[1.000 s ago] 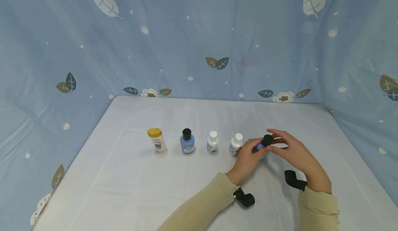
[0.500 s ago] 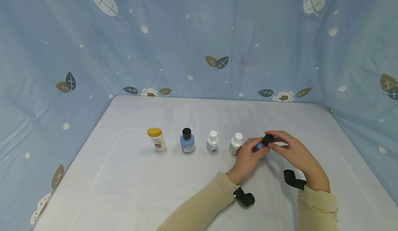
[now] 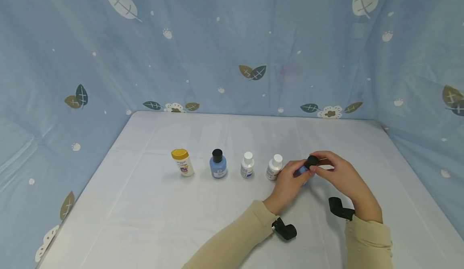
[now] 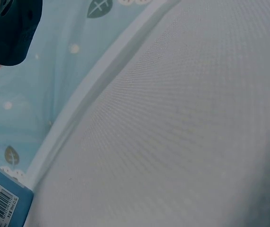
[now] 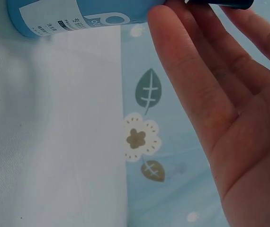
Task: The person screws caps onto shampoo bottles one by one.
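A blue bottle (image 3: 302, 170) with a black cap (image 3: 312, 161) is at the right end of a row of bottles. My left hand (image 3: 286, 183) holds its body, while my right hand (image 3: 340, 176) pinches the cap with thumb and fingertips. From the right wrist, the bottle's printed body (image 5: 87, 16) lies across the top and the cap is mostly cut off. A blue corner with a barcode label (image 4: 2, 205) shows low in the left wrist view. Close to the left hand stands a white bottle (image 3: 274, 167), its lower side partly hidden by the fingers.
Further left stand a white bottle (image 3: 247, 165), a blue bottle with a black cap (image 3: 218, 165) and a white bottle with a yellow lid (image 3: 184, 164). All are on a white-covered table (image 3: 152, 216). Blue patterned curtains (image 3: 203, 51) border the table at the back and sides.
My right hand's fingers have closed in on the black cap, and its wrist has shifted slightly left. The left hand and the standing bottles look unchanged.
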A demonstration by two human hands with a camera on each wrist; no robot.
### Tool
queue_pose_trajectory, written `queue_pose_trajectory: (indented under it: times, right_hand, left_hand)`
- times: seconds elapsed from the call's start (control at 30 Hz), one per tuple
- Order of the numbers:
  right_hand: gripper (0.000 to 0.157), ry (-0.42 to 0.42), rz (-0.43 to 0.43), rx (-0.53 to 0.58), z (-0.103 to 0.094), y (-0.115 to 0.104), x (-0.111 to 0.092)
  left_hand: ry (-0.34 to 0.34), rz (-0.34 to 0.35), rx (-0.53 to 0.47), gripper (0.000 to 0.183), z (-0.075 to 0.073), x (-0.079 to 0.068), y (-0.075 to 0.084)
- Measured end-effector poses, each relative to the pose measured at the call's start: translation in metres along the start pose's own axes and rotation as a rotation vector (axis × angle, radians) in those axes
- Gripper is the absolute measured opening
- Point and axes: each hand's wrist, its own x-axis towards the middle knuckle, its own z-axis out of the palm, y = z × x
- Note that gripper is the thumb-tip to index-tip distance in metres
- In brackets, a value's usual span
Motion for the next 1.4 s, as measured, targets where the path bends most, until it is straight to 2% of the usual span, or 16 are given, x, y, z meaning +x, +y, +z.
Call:
queue_pose_trajectory:
  times: [0.27, 0.47, 0.7, 0.83, 1.03, 1.4]
  right_hand:
    - [0.047, 0.0, 0.011, -0.004, 0.0001, -0.0008, 0.0003]
    - [0.058, -0.061, 0.034, 0.008, -0.0042, -0.0046, -0.002]
    - [0.05, -0.084, -0.049, 0.029, -0.0057, -0.0002, -0.0036]
    - [0.044, -0.072, -0.09, 0.014, -0.0055, 0.0033, -0.0033]
    - [0.045, -0.07, -0.058, 0.019, -0.0062, 0.0034, -0.0026]
    - [0.048, -0.051, -0.002, 0.016, -0.0058, -0.0014, -0.0033]
  left_hand:
    - [0.0, -0.003, 0.008, 0.038, 0.0003, -0.0003, -0.0004]
    - [-0.001, -0.011, 0.017, 0.039, 0.0003, -0.0003, 0.0006]
    - [-0.014, -0.03, -0.006, 0.041, -0.0002, -0.0011, 0.0021]
    - [-0.022, -0.013, -0.007, 0.038, -0.0005, -0.0014, 0.0019]
    - [-0.017, 0.027, -0.007, 0.035, 0.0, -0.0002, 0.0008]
    - [-0.006, 0.038, 0.039, 0.033, -0.0003, -0.0008, 0.0029]
